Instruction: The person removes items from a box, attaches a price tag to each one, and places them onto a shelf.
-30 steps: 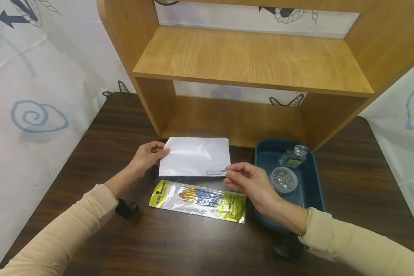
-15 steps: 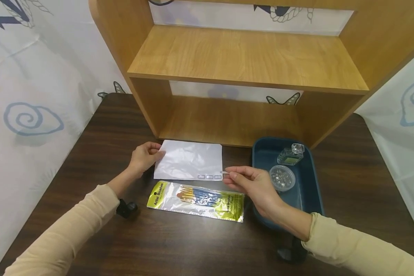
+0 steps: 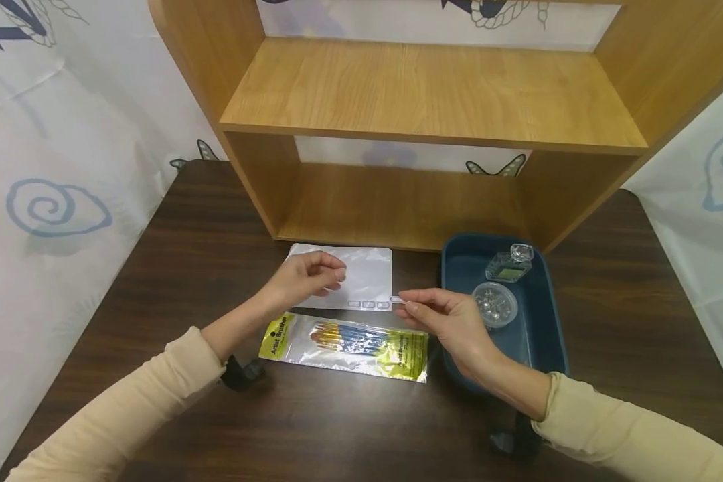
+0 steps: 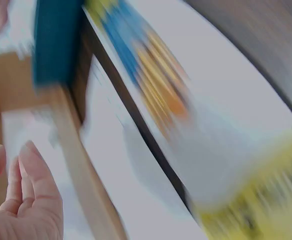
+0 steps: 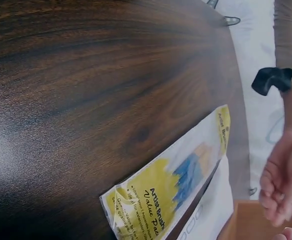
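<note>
My right hand (image 3: 446,325) pinches a small white label strip (image 3: 396,299) with a dark outline between thumb and fingertips, at the right edge of a white sheet (image 3: 370,271). Several small outlined boxes line that sheet's lower right edge. Over the sheet's left part hovers my left hand (image 3: 304,278), fingers loosely bent with nothing between them; the left wrist view also shows this hand (image 4: 31,195) holding nothing. Just in front of the sheet lies a clear and yellow packet of artist brushes (image 3: 349,345). Only fingertips (image 5: 288,234) of my right hand show in the right wrist view.
A blue tray (image 3: 536,341) on the right holds a glass bottle (image 3: 509,264) and a round clear tub (image 3: 495,304) of small shiny pieces. Behind the sheet stands a wooden shelf unit (image 3: 428,94). Everything rests on a dark wooden table (image 3: 337,428).
My left hand has let go of the sheet's left edge and moved right, over the sheet. The label strip in my right hand now shows beyond the sheet's right edge.
</note>
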A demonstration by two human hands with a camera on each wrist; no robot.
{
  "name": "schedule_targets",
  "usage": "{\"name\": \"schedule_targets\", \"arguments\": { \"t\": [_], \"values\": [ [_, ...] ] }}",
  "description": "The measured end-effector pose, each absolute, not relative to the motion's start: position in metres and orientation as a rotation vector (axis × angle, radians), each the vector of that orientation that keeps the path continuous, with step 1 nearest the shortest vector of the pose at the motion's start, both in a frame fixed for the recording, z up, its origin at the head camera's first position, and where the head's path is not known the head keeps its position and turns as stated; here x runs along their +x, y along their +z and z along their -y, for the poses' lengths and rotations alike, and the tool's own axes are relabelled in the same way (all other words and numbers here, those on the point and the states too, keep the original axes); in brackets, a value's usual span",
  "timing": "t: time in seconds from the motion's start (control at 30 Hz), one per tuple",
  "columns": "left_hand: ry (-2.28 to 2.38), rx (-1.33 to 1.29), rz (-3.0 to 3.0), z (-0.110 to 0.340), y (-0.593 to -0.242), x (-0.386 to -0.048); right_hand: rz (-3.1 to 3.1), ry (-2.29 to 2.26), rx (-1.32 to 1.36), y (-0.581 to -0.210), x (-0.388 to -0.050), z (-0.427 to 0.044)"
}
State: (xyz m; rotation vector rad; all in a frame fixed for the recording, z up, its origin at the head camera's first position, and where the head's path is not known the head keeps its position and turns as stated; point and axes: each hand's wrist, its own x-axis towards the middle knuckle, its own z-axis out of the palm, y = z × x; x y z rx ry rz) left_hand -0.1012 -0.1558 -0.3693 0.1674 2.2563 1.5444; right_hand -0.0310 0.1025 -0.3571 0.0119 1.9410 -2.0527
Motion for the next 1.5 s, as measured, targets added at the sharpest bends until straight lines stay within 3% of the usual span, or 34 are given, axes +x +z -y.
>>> {"name": "schedule_targets", "arguments": {
  "t": [0.2,0.47,0.77,1.13,1.5],
  "values": [
    [1.542,0.186,-1.977,0.117,-0.355,-0.084,-1.98,-2.06,-0.043,-0.36,-0.027,-0.101],
    [1.524,0.174,-1.888,0.104,-0.351,-0.075,-2.07,-2.009,-0.097,-0.365,-0.019,-0.099],
    [1.475,0.201,-1.897,0.109,-0.354,-0.072,-2.069,-2.058,-0.164,-0.373,-0.011,-0.092],
    [1.48,0.22,-1.924,0.121,-0.356,-0.065,-1.939,-2.136,0.024,-0.378,-0.007,-0.082],
    [1.407,0.308,-2.03,0.128,-0.359,-0.058,-1.939,-2.097,0.042,-0.386,-0.009,-0.068]
  ]
}}
